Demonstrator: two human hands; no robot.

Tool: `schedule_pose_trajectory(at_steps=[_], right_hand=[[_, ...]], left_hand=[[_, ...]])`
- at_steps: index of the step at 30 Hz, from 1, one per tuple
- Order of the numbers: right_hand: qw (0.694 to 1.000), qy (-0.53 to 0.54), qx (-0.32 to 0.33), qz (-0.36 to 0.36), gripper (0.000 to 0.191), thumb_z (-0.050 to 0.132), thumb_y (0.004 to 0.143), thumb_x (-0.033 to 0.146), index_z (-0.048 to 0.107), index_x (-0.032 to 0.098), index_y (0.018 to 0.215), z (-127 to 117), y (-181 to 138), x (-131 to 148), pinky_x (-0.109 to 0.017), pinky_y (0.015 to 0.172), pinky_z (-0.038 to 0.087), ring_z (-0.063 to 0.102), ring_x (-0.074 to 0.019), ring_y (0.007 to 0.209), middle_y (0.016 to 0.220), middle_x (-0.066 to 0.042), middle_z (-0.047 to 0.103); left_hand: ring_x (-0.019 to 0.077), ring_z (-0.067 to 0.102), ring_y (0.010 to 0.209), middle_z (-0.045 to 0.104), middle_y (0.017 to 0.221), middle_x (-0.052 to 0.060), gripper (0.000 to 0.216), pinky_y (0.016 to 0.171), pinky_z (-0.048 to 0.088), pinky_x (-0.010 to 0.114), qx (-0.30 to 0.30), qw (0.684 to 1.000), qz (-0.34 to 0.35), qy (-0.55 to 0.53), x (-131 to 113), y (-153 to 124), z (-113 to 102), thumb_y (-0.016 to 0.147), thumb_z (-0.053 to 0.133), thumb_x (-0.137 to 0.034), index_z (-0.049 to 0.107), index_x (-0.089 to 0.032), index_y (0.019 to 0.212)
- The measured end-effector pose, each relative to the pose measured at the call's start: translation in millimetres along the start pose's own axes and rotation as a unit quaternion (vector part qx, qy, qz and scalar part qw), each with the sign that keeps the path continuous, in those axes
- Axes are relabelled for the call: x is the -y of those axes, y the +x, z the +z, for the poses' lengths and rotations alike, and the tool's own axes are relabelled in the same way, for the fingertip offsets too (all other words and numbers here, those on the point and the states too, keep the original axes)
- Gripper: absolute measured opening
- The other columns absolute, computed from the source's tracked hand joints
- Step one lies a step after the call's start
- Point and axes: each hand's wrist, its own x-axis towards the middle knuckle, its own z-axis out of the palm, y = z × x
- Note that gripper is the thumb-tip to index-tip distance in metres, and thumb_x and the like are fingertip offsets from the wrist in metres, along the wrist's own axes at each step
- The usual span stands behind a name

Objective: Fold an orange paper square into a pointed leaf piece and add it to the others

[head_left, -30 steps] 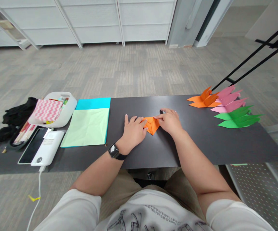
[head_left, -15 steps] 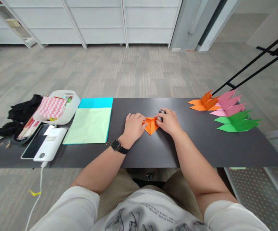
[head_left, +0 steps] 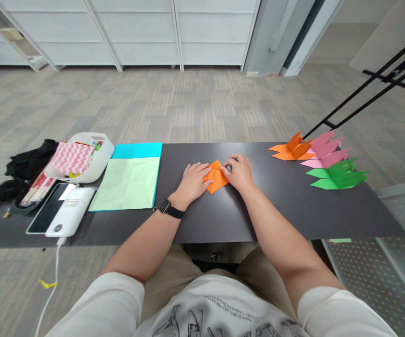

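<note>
A folded piece of orange origami paper (head_left: 217,178) lies on the dark tabletop between my hands, diamond-shaped with crease lines across it. My left hand (head_left: 193,182), with a black watch on its wrist, holds the paper's left side by thumb and index finger, and covers that corner. On the opposite side, my right hand (head_left: 240,172) pinches the right edge between thumb and bent fingers. What the right fingertips do beneath the edge is hidden.
Orange (head_left: 293,149), pink (head_left: 325,150) and green (head_left: 339,175) folded paper pieces stand at the right. Pale green sheets (head_left: 127,185) over blue ones lie left, beside a white basket (head_left: 106,157), phone (head_left: 46,213) and white power bank (head_left: 69,213). The dark table (head_left: 202,224) is narrow.
The orange paper showed a downward-pointing triangle; now it shows a diamond with a point at the far side. Both hands remain on its sides, the right slightly further left in view.
</note>
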Motion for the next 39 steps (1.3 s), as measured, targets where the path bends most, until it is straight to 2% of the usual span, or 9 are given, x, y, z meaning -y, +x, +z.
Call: schedule_pose_trajectory(at_steps=[6,12,19,24,33,39], right_hand=[[1.0,0.008,0.001,0.005,0.006,0.077,0.093,0.033,0.076,0.028,0.089,0.7,1.7,0.8,-0.055,0.109,0.044,0.06,-0.0324,0.117,0.117,-0.009,0.067],[1.0,0.02,0.017,0.0,0.011,0.07,0.097,0.03,0.081,0.029,0.095,-2.4,2.6,3.1,-0.054,0.108,0.044,0.061,-0.0312,0.115,0.114,-0.008,0.069],[0.997,0.034,0.062,-0.031,0.018,0.071,0.096,0.031,0.086,0.031,0.106,-6.8,3.1,3.3,-0.053,0.108,0.047,0.063,-0.0307,0.117,0.12,-0.009,0.069],[0.996,0.043,0.064,-0.035,0.017,0.072,0.094,0.03,0.085,0.031,0.106,-5.4,2.5,3.5,-0.055,0.112,0.046,0.064,-0.0307,0.121,0.124,-0.008,0.069],[0.994,0.086,0.069,-0.023,0.013,0.066,0.093,0.023,0.077,0.029,0.097,-4.7,6.6,0.6,-0.055,0.116,0.045,0.065,-0.0284,0.122,0.123,-0.006,0.071],[0.986,0.151,0.056,-0.051,0.012,0.062,0.094,0.022,0.073,0.027,0.093,-9.2,9.9,2.0,-0.047,0.112,0.05,0.068,-0.0253,0.115,0.114,-0.007,0.072]], left_hand=[[0.0351,0.055,0.144,0.063,0.154,0.011,0.045,0.131,0.031,0.066,0.002,1.0,0.02,0.009,-5.2,-1.5,-3.2,0.098,0.073,-0.037,0.07,-0.027,0.142],[0.0343,0.054,0.143,0.062,0.151,0.011,0.045,0.131,0.031,0.063,-0.003,1.0,0.019,0.021,-5.0,-2.9,-0.4,0.098,0.071,-0.04,0.07,-0.027,0.141],[0.0344,0.055,0.14,0.062,0.149,0.012,0.045,0.13,0.033,0.061,-0.012,0.999,0.016,0.032,-6.9,-1.6,-1.8,0.1,0.07,-0.04,0.069,-0.025,0.142],[0.0345,0.057,0.137,0.064,0.146,0.012,0.046,0.129,0.035,0.06,-0.032,0.999,0.023,0.022,-6.4,-0.6,0.1,0.098,0.072,-0.04,0.069,-0.025,0.142],[0.0333,0.059,0.135,0.065,0.146,0.011,0.045,0.124,0.042,0.055,-0.044,0.999,0.029,-0.008,-6.1,0.0,1.2,0.098,0.069,-0.034,0.067,-0.026,0.143],[0.0284,0.061,0.134,0.067,0.144,0.011,0.051,0.122,0.046,0.049,-0.053,0.998,0.018,-0.031,-0.2,3.2,1.3,0.096,0.05,-0.011,0.066,-0.021,0.143]])
